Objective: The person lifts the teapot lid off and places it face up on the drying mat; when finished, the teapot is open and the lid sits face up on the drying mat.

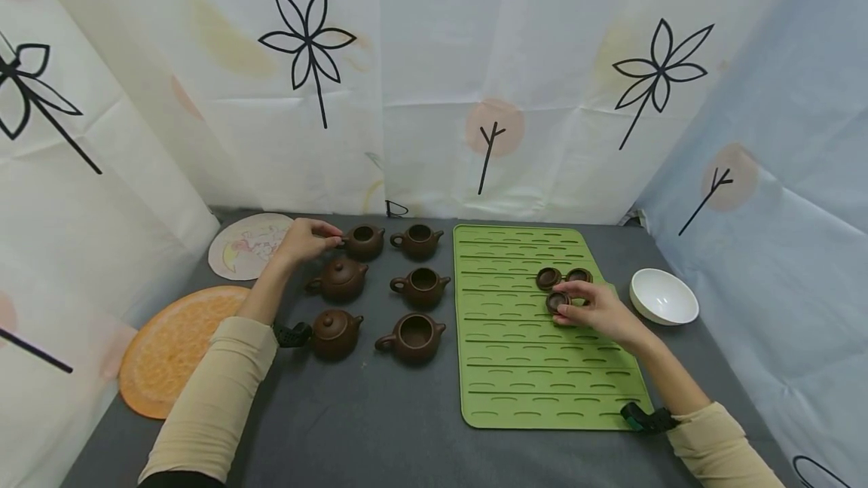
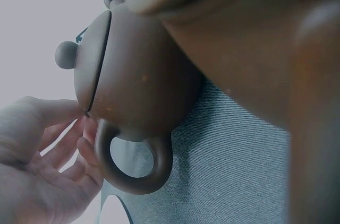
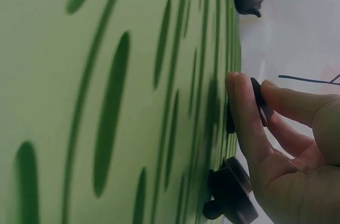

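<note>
Brown clay lid (image 1: 558, 300) sits on the green mat (image 1: 515, 382), pinched by the right hand (image 1: 597, 311), beside two more lids (image 1: 549, 277). Left of the mat, the left hand (image 1: 301, 241), fingers curled, seemingly touches the rear teapot (image 1: 364, 241).

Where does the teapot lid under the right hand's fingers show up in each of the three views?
Head: the lid lies on the green mat, right of centre, at the right hand's fingertips, below two other lids.
Left wrist: not in it; only teapots and the left hand.
Right wrist: right of centre, a dark disc seen edge-on, pinched between thumb and fingers.
Shared landmark: the green mat, in the head and right wrist views.
</note>
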Tool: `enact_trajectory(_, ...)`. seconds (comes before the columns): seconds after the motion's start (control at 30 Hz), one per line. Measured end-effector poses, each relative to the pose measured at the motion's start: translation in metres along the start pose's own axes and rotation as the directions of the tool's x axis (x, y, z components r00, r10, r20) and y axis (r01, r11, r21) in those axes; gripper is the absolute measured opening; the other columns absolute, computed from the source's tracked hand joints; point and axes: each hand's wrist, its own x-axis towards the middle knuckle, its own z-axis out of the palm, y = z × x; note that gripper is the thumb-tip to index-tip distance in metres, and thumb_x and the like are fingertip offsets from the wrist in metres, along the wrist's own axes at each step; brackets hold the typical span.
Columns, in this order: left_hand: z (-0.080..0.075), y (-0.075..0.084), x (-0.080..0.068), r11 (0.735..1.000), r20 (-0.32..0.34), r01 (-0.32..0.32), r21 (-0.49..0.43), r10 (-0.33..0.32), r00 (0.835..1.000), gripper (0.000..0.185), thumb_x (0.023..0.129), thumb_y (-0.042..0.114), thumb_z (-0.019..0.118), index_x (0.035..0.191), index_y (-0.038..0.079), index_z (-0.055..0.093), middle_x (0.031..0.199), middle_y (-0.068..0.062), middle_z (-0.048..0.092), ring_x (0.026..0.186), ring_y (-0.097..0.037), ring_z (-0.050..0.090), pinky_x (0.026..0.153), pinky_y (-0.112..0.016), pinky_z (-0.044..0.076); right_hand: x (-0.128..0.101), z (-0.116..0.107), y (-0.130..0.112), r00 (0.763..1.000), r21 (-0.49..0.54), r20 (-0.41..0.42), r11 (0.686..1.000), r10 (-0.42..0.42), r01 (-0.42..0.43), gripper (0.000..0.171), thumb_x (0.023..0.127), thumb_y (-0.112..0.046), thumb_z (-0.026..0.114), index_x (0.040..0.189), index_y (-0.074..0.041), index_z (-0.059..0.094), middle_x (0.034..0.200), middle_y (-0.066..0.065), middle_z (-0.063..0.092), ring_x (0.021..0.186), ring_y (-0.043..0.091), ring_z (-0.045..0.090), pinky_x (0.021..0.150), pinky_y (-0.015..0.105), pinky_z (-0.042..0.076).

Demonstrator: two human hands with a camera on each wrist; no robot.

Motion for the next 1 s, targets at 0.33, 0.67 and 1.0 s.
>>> enact_trajectory(0.33, -0.004, 0.001, -0.003, 1.000, 0.006, 0.001, 0.023, -0.001, 1.000, 0.030, 0.110, 0.016, 0.064, 0.131, -0.002, 0.075, 0.134, -0.029, 0.073, 0.115, -0.040, 0.070, 0.086, -0.033, 0.054, 0.005, 0.003, 0.006, 0.999, -0.037, -0.017, 0.999, 0.031, -0.032, 0.052, 0.108, 0.000, 0.062, 0.155, 0.014, 0.045, 0.138, 0.039, 0.052, 0.098, 0.011, 0.081, 0.090, 0.030, 0.067)
enact_trajectory(0.67, -0.010, 0.006, -0.011, 1.000, 0.065, -0.010, 0.010, 0.009, 0.998, 0.038, 0.111, 0.016, 0.062, 0.142, -0.005, 0.067, 0.149, -0.032, 0.063, 0.142, -0.050, 0.055, 0.111, -0.061, 0.052, 0.001, 0.001, -0.004, 1.000, -0.112, 0.002, 0.994, 0.002, -0.001, 0.053, 0.109, -0.002, 0.062, 0.155, 0.015, 0.043, 0.143, 0.044, 0.049, 0.095, 0.024, 0.082, 0.086, 0.035, 0.068)
enact_trajectory(1.0, -0.016, 0.004, -0.027, 0.997, 0.034, -0.070, 0.032, 0.069, 0.997, 0.035, 0.109, 0.015, 0.066, 0.136, -0.007, 0.070, 0.140, -0.031, 0.068, 0.134, -0.047, 0.061, 0.099, -0.046, 0.055, -0.006, -0.004, -0.021, 0.996, -0.242, -0.076, 0.970, -0.048, 0.028, 0.053, 0.109, -0.009, 0.065, 0.154, 0.011, 0.047, 0.148, 0.045, 0.049, 0.091, 0.029, 0.082, 0.076, 0.037, 0.066)
